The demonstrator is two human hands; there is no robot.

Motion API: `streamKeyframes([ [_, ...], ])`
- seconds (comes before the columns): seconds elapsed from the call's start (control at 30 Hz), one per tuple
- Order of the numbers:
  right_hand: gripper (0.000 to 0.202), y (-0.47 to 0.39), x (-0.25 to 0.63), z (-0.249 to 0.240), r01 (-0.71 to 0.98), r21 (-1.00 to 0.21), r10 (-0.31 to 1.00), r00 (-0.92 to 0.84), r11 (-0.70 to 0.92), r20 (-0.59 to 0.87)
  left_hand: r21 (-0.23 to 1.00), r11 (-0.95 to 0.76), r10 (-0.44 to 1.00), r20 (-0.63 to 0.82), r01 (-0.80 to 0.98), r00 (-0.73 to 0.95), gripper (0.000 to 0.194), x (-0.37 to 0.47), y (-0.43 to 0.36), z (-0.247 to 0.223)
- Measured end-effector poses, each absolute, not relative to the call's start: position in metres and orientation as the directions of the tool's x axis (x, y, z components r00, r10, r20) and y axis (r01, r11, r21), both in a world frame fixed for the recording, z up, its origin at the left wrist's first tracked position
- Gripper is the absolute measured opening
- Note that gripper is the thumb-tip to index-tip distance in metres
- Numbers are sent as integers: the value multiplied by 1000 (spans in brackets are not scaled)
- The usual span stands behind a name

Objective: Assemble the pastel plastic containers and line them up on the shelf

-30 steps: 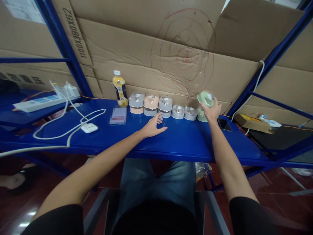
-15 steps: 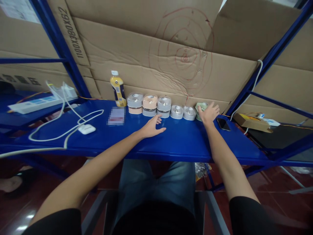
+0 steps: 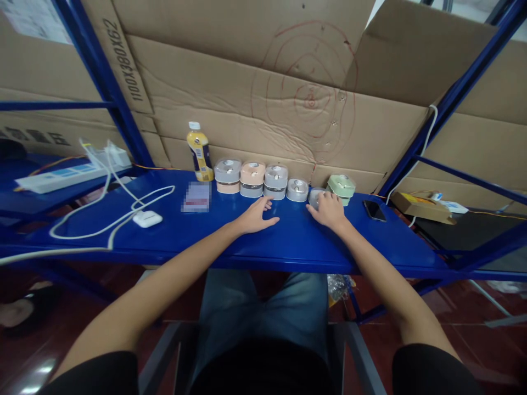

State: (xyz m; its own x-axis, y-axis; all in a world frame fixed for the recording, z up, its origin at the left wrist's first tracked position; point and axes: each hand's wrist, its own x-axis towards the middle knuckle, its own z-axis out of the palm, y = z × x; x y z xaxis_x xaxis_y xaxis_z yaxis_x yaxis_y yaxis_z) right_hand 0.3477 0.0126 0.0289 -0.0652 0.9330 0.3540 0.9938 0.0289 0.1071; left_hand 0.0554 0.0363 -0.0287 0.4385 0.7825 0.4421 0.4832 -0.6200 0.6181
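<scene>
A row of small round-cornered boxes with clear lids stands along the back of the blue table. My right hand (image 3: 330,210) is closed around the right side of a low grey box (image 3: 315,196), partly covering it. Just behind that hand stands a green box (image 3: 341,187), two tiers high. To the left come a single grey box (image 3: 297,190), a grey stack (image 3: 275,176), a peach-topped stack (image 3: 252,174) and a grey-topped stack (image 3: 228,171). My left hand (image 3: 256,217) hovers over or rests on the table in front of the stacks, open, fingers loosely bent, holding nothing.
A yellow drink bottle (image 3: 200,153) and a blurred flat card (image 3: 196,197) are left of the row. Further left lie a white earbud case (image 3: 147,219) and looped white cable (image 3: 110,233). A phone (image 3: 374,210) lies at the right. Cardboard (image 3: 197,82) walls the back.
My right hand has left the green box and moved left to the low grey box beside it. The green box now shows fully. My left hand has stayed in place.
</scene>
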Motion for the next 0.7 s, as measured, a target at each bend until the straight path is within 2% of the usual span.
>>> streamKeyframes([
  [0.1,72,-14,348,34,996,10,915,77,-89,397,618,-622,781,448,480,435,77,55,35,-28],
  [0.2,80,-23,351,33,987,-78,948,156,-139,276,626,-627,776,451,464,440,80,56,31,-24],
  [0.23,78,-23,352,32,992,-95,965,101,-80,244,636,-628,774,448,449,448,85,56,30,-23],
  [0.3,76,-20,351,29,976,-131,961,-142,176,236,670,-627,766,438,397,470,97,57,28,-20],
  [0.37,85,-18,346,26,868,-169,869,-413,466,274,708,-626,752,435,327,496,112,57,27,-19],
  [0.43,99,-17,335,23,750,-212,772,-559,626,302,730,-628,729,432,268,531,123,56,26,-19],
  [0.53,110,-12,318,22,679,-260,727,-632,686,269,712,-649,696,413,268,588,127,54,24,-18],
  [0.6,108,-5,311,23,632,-298,698,-670,716,255,695,-659,689,405,288,601,122,53,22,-17],
  [0.7,102,9,316,22,525,-393,646,-697,755,311,716,-652,691,426,249,584,111,54,20,-16],
])
